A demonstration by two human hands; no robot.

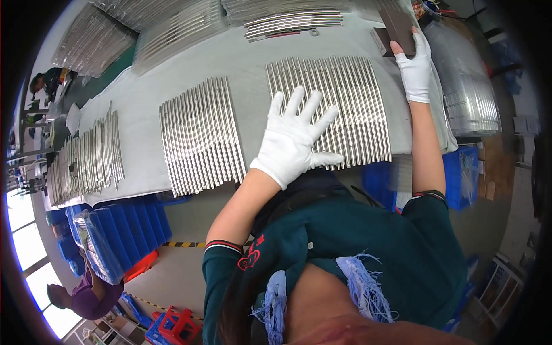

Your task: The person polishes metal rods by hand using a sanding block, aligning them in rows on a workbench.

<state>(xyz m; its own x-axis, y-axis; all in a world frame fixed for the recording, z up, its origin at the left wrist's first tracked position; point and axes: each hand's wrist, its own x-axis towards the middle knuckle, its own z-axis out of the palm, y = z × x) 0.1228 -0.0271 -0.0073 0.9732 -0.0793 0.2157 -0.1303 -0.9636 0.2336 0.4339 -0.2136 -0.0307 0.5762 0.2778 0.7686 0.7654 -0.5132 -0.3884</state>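
Metal rods (345, 103) partly hidden under splayed left hand (294, 138); right hand (415, 66) grips dark block (399, 29).

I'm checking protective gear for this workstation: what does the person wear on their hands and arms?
Both the left hand and right hand wear plain white fabric gloves ending at the wrist. The forearms are bare. Short dark green sleeves have cuffs trimmed with red and white stripes.

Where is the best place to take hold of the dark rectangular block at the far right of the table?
Probably across the short near end of the dark block, coming from the person's side. That end faces the right hand, whose gloved fingers already reach it, while a second block lies close against its left.
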